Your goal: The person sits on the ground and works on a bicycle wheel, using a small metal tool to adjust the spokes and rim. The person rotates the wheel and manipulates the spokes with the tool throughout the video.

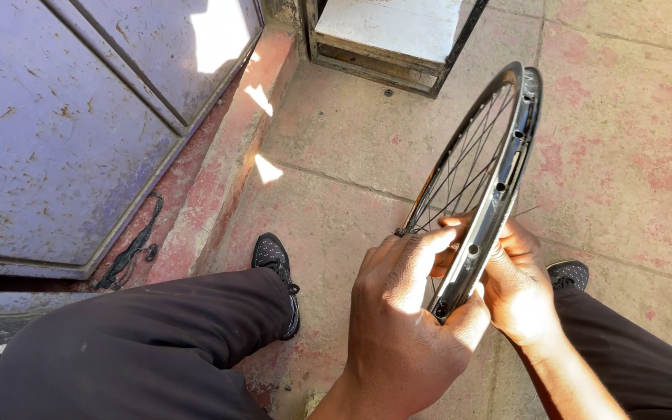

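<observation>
Both hands clamped on the bare wheel rim (499,167) now: my left hand (406,311) wraps its near edge, my right hand (519,284) grips opposite. Rim stands upright between them, no tyre fitted, spokes (460,175) in place.

A bare black spoked wheel rim (499,167) is held upright and edge-on, tilted right, its near end gripped above the floor.

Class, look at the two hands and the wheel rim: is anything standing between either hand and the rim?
Nothing visible does. The left hand and right hand both already grip the rim at its near edge, one on each side.
</observation>
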